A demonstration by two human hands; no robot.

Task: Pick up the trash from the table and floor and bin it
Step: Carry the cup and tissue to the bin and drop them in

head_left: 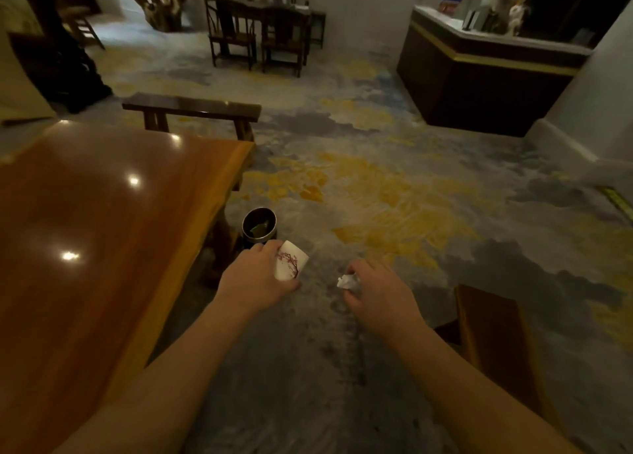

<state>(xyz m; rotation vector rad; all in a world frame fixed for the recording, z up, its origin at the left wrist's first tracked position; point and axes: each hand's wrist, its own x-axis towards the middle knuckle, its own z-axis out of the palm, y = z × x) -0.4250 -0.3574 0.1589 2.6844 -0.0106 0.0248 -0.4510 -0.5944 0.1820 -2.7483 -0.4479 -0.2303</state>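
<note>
Left hand (255,277) grips paper cup (291,261); right hand (371,287) grips crumpled paper (346,281).

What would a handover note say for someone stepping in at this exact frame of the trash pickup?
Left hand: closed around a white paper cup with a red branch print.
Right hand: closed on a crumpled white paper wad.
Bin: small, dark, round, on the carpet by the orange table, just beyond the cup; something already lies inside.
Done: both pieces picked up and carried near the bin.
Left: drop the cup, then the wad, into the bin. No other trash visible here.
</note>
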